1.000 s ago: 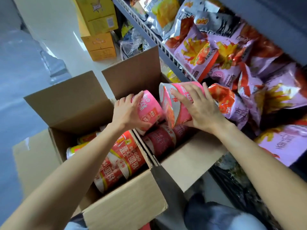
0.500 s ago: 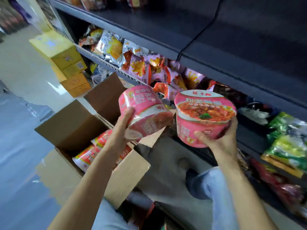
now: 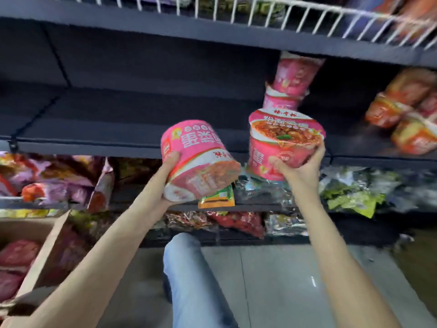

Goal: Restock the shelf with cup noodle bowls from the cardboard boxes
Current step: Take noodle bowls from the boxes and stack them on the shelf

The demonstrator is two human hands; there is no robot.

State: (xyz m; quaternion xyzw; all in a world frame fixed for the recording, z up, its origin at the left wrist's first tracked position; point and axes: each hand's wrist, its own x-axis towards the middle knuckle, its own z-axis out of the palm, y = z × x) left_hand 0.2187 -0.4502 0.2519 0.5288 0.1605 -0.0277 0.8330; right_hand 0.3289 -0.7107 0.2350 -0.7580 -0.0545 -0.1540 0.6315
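Two pink noodle bowls held up at the dark shelf

The left hand [image 3: 169, 183] grips a pink cup noodle bowl [image 3: 197, 159] by its side, the bowl tipped so its lid faces down and to the right. The right hand [image 3: 296, 169] cups a second pink noodle bowl [image 3: 285, 138] from beneath, roughly upright, its printed lid facing the camera. Both bowls are in the air in front of the dark middle shelf [image 3: 94, 140], whose left stretch is bare. Behind the right bowl two more pink bowls [image 3: 289, 84] stand stacked on that shelf, with blurred orange bowls [image 3: 406, 112] further right. Below lie snack bags [image 3: 56, 178]. A cardboard box [image 3: 45, 254] sits open at lower left, red packs inside
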